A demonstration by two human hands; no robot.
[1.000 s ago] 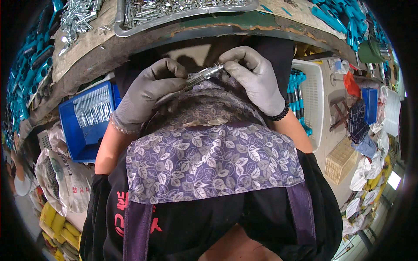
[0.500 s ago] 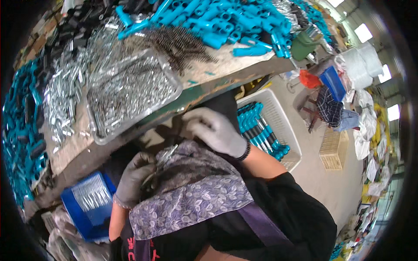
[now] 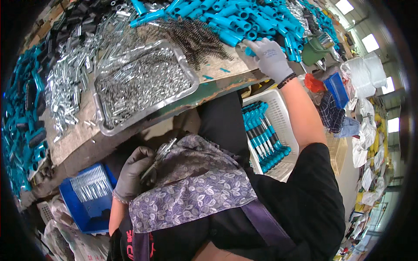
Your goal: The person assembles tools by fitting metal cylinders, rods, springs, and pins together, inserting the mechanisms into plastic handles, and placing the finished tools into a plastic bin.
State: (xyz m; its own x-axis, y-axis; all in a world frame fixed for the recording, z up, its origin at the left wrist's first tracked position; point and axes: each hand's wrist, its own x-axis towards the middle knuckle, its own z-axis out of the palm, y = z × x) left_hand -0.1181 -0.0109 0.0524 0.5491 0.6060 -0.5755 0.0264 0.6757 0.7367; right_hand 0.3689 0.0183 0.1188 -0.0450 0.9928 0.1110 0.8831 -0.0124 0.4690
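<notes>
Two gloved hands at work. Nearest, left hand (image 3: 133, 174) closed round a bundle of metal parts (image 3: 162, 153), held over the apron (image 3: 191, 191) at the lap: stiff, light, probably slick on the glove; best pinched mid-length. Farther out, right hand (image 3: 271, 58) reaching onto the bench (image 3: 217, 71), fingers curled among teal handles (image 3: 244, 21); grip not clear. Beside it springs (image 3: 191, 37); tray (image 3: 135, 87) of small metal pieces leftward.
</notes>
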